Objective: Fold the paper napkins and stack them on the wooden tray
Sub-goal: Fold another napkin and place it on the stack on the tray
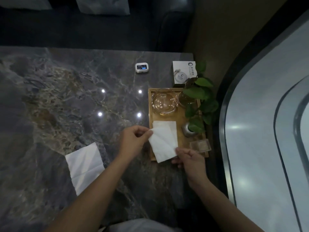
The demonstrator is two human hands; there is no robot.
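A folded white paper napkin (163, 144) is pinched at opposite corners by the left hand (133, 139) and right hand (190, 158) over the rectangular wooden tray's (179, 118) near-left corner, partly hiding another napkin (167, 125) beneath.

Single head-worn wide-angle view, looking steeply down and forward from above near edge of marble table (66, 97). Close over wooden tray (181, 144) at right; window curving along right edge.

Left hand (133, 139) and right hand (190, 157) both pinched closed
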